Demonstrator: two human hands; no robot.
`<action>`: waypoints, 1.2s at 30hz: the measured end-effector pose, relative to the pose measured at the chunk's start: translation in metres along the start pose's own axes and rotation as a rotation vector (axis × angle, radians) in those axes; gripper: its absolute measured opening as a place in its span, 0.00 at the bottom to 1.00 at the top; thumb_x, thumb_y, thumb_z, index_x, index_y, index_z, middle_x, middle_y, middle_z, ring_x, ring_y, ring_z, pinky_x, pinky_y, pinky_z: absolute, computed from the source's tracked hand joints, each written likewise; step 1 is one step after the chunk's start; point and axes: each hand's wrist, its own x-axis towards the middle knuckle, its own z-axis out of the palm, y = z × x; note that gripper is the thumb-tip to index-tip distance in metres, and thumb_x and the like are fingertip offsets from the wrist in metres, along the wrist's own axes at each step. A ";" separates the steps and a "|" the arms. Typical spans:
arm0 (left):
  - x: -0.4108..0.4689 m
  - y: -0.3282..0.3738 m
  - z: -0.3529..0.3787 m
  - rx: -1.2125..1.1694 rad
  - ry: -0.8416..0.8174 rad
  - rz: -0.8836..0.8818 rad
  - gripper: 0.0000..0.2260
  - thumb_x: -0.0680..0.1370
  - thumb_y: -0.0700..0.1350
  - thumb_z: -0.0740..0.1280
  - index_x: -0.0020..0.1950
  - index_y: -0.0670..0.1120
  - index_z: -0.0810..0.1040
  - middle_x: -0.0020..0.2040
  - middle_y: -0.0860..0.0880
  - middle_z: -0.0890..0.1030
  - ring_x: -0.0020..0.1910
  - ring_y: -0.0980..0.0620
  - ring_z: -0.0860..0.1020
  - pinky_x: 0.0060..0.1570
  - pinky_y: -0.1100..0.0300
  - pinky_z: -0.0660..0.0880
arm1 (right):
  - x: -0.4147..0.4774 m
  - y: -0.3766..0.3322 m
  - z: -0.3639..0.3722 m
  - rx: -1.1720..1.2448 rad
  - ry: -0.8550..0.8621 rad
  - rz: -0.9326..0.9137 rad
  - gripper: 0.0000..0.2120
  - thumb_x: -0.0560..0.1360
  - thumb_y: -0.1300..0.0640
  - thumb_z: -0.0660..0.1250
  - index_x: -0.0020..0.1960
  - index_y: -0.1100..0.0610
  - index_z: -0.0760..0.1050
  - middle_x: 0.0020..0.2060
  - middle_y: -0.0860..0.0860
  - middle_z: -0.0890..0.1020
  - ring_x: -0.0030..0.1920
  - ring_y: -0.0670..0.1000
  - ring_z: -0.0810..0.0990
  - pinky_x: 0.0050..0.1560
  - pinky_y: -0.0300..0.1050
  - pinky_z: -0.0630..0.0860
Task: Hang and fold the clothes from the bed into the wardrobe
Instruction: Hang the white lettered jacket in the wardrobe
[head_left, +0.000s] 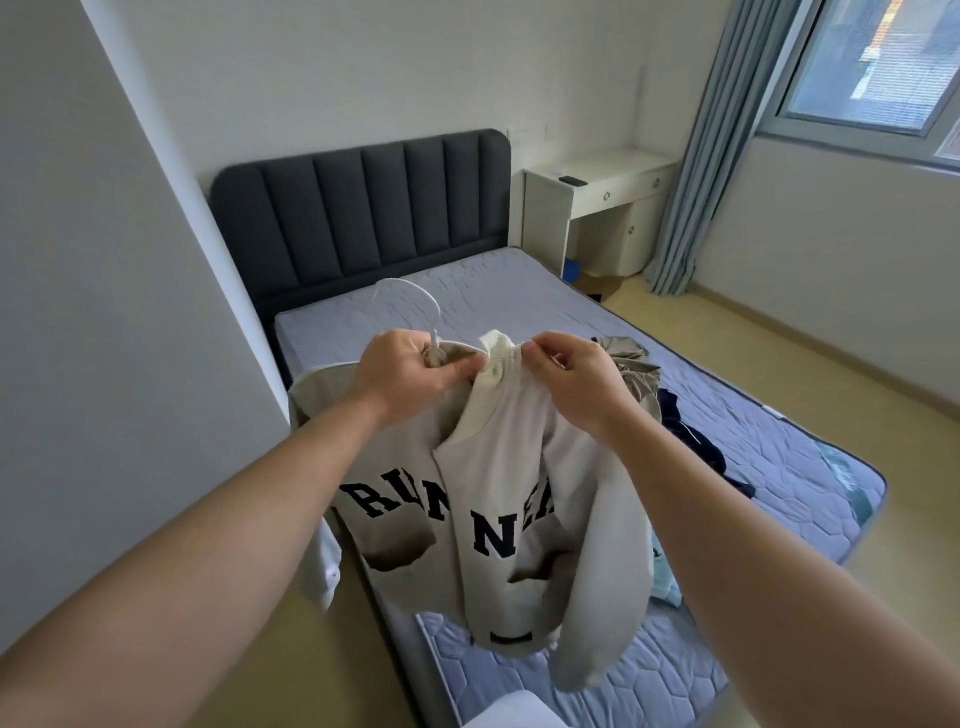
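We see the jacket (467, 519), beige with dark letters on the front, held up in the air over the near end of the bed (519, 291). It sits on a white hanger (415, 301), of which only the hook shows above the collar. The left hand (410, 376) grips the neck of the hanger together with the collar. The right hand (576, 384) pinches the ribbed edge of the collar between thumb and fingers. One sleeve hangs down at the right side, and the jacket hides from us a good part of the mattress behind it.

On the bed, just behind the right hand, lies a crumpled beige garment (631, 364), and beside it a dark blue one (696, 436). A pale blue piece (662, 582) shows at the jacket's right edge (most of it is covered). Something white (324, 566) hangs behind the jacket's left edge; we cannot tell what it is.

Further away stands the dark padded headboard (363, 208). To its right is a white desk (597, 197) with a small dark object (573, 181) on top, then a blue-grey curtain (717, 156) beside the window (883, 67). A grey wall (78, 260) fills the left side.
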 end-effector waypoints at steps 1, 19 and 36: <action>-0.002 0.000 -0.001 -0.018 -0.013 0.018 0.33 0.61 0.75 0.70 0.24 0.49 0.62 0.20 0.58 0.65 0.23 0.58 0.66 0.26 0.67 0.62 | 0.001 -0.002 0.001 -0.015 -0.021 0.003 0.11 0.81 0.48 0.63 0.48 0.50 0.81 0.32 0.42 0.77 0.31 0.39 0.72 0.31 0.30 0.66; 0.008 -0.024 -0.004 -0.025 0.040 -0.266 0.34 0.51 0.76 0.73 0.19 0.49 0.61 0.20 0.58 0.60 0.21 0.57 0.63 0.34 0.58 0.64 | -0.026 0.074 -0.009 -0.483 -0.207 0.316 0.30 0.72 0.56 0.72 0.71 0.52 0.65 0.57 0.53 0.78 0.51 0.53 0.75 0.48 0.47 0.74; -0.054 -0.020 -0.078 0.377 0.261 -0.323 0.31 0.63 0.72 0.73 0.25 0.47 0.66 0.24 0.53 0.72 0.30 0.52 0.74 0.42 0.55 0.69 | 0.033 0.020 0.031 -0.767 -0.226 0.024 0.14 0.72 0.68 0.62 0.52 0.57 0.80 0.48 0.57 0.80 0.47 0.60 0.78 0.46 0.50 0.77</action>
